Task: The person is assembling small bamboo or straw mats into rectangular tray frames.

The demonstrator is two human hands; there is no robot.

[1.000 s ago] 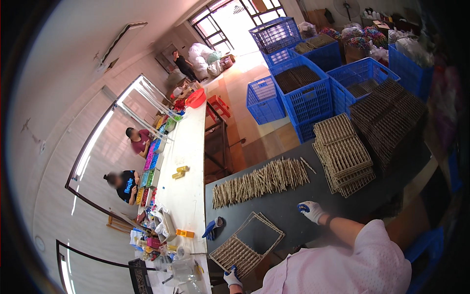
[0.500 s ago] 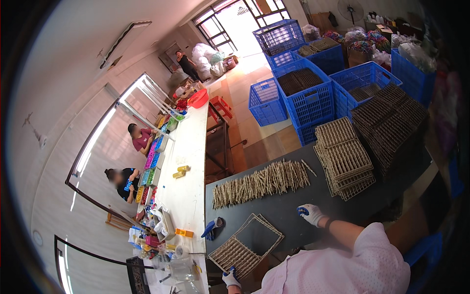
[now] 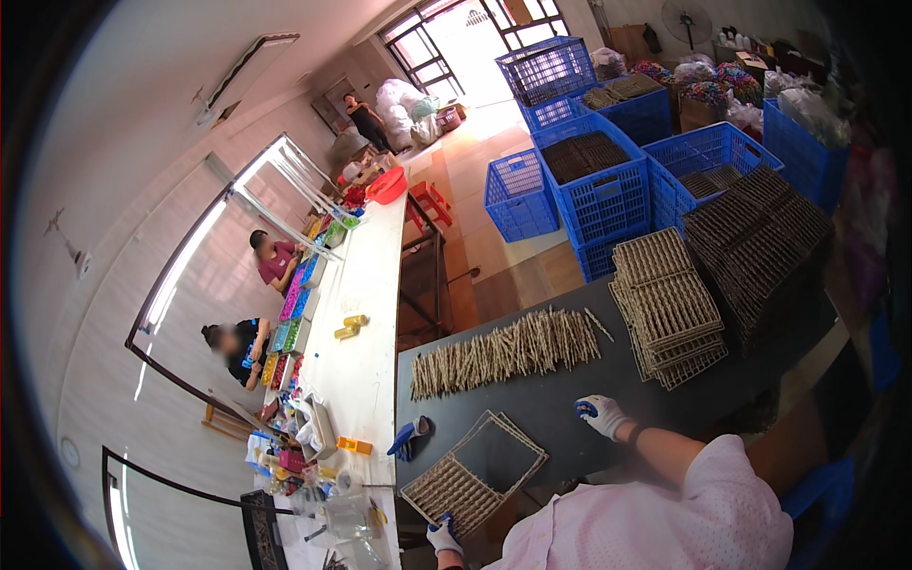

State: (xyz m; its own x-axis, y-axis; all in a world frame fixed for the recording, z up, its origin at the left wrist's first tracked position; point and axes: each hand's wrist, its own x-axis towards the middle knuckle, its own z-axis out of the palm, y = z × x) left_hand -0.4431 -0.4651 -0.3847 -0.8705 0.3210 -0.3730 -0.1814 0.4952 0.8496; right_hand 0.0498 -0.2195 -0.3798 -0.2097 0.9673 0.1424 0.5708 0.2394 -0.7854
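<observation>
The left hand point(image 3: 445, 538), in a white glove with blue fingers, is closed on the near edge of a half-filled woven frame point(image 3: 456, 494). The frame lies slantwise just ahead of that hand, its nearer part filled with rows of twisted strands and its farther part an open outline through which the dark tabletop point(image 3: 560, 408) shows. The right hand point(image 3: 601, 416), gloved alike, is over the tabletop to the right of the frame and apart from it; its fingers are curled in, and I cannot tell whether they hold anything.

Beyond both hands, a long row of beige twisted rods point(image 3: 503, 353) lies side by side, with one rod set slightly off at its right end. Ahead and to the right of the right hand is a stack of beige woven panels point(image 3: 668, 304), and farther right a stack of dark brown woven panels point(image 3: 757, 237). A loose blue-and-grey glove point(image 3: 408, 439) lies ahead of the left hand, past the frame.

To the left of the hands runs a white tabletop point(image 3: 375, 380) with an orange holder point(image 3: 355, 446) and two yellow cylinders point(image 3: 350, 328). Blue plastic crates point(image 3: 597, 199) stand well beyond the right hand.
</observation>
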